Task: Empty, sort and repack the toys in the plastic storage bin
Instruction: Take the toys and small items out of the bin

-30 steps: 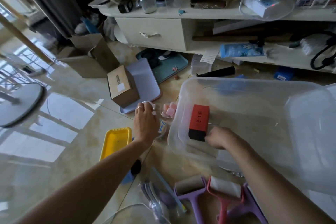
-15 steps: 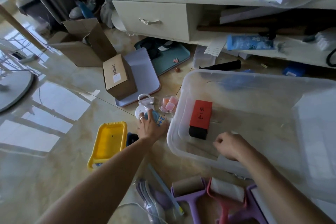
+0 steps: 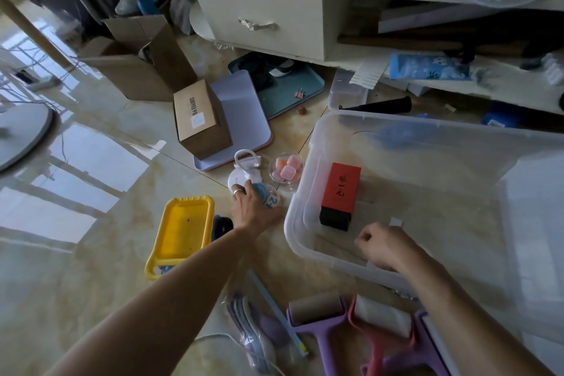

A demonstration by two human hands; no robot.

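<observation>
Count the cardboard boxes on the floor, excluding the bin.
2. A closed cardboard box rests on the lilac tray, left of the bin. An open cardboard box stands farther back, by the cabinet. Clutter may hide more.

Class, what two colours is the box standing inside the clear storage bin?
Red above, black below: box, head view.

Left fingertips hidden over the blue piece (image 3: 262, 192), grip unclear. Right hand (image 3: 385, 246) fisted inside the bin (image 3: 308, 241); contents, if any, unseen. Bin's right side cut by the frame edge. Roller (image 3: 323, 319) handles cut at the bottom edge. Red box (image 3: 340, 192) print too small to read. Bagged items (image 3: 259, 333) blurred.
</observation>
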